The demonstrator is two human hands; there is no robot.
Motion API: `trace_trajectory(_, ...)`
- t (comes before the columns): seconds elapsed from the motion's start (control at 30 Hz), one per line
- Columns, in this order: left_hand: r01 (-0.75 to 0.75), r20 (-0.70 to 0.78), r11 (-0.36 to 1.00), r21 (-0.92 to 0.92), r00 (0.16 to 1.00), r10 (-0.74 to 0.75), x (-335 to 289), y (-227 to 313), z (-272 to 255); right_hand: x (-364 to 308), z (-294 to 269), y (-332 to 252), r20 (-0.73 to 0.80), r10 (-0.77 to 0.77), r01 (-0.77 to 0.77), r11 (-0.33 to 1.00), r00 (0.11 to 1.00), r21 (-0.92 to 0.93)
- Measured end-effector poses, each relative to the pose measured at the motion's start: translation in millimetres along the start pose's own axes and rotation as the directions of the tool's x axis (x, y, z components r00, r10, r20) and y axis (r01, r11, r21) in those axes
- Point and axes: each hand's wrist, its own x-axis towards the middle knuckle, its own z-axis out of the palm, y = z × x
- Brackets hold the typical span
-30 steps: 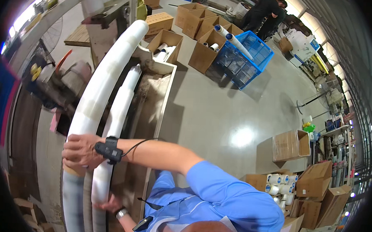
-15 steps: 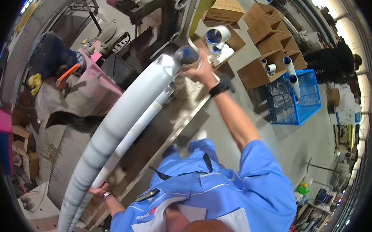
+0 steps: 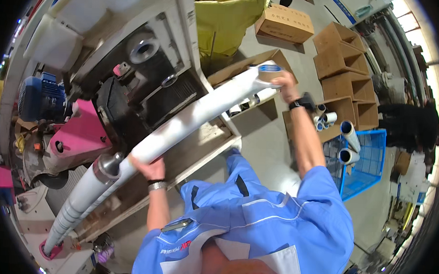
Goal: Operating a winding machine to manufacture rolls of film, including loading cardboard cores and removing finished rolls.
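A long white tube point(image 3: 196, 119) slants from the lower left up to the right in front of me. My right hand point(image 3: 286, 86) grips its far right end, where a brown band and a blue inside point(image 3: 270, 69) show. My left hand point(image 3: 151, 168) is wrapped against the tube lower down, its thumb hidden in part. Close by my left hand, on its left, a grey-white roller point(image 3: 82, 194) with a metal collar and knob point(image 3: 108, 165) runs alongside the tube's lower part. The roller's lower end stands at a pink mount point(image 3: 51, 249).
A machine with a pale frame point(image 3: 184, 37) and pink bracket point(image 3: 77, 140) stands left and ahead. Behind the tube's end is an open carton point(image 3: 267, 60) with white rolls. Farther right are stacked cartons point(image 3: 340, 69), a blue crate point(image 3: 362, 177) with tubes, and a person in black point(image 3: 408, 125).
The tube has slid up and right off alongside the roller, my right hand moving with its end. My left hand has moved up along it. The view has shifted too.
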Motion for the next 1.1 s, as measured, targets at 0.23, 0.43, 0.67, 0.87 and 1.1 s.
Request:
trace_trajectory(0.23,0.432,-0.277,0.796,0.424,0.899,-0.341,17.5,-267.0,76.1,17.9,-18.7,57.9,-0.051,0.06,-0.075,0.527,0.997,-0.847)
trace_trajectory(0.43,0.504,-0.416,0.47,0.725,0.863,-0.284,-10.4,-264.4,80.5,-70.3,20.7,191.9,-0.121,0.228,-0.254,0.927,0.966,-0.277)
trace_trajectory(0.67,0.413,0.168,0.762,0.499,0.817,-0.552,-2.9,-239.5,236.7,-35.7,28.7,82.6,0.09,0.252,-0.253,0.754,0.964,0.606)
trace_trajectory(0.87,-0.175,0.57,0.775,0.607,0.776,-0.271,-28.0,-227.3,461.8,-69.7,21.1,-63.6,0.226,-0.272,0.286,0.958,0.935,-0.032)
trace_trajectory(1.1,-0.44,0.447,0.269,0.857,0.373,-0.813,-54.0,-389.7,282.9,-331.3,-143.6,212.8,-0.247,0.704,-0.208,0.493,0.666,0.845)
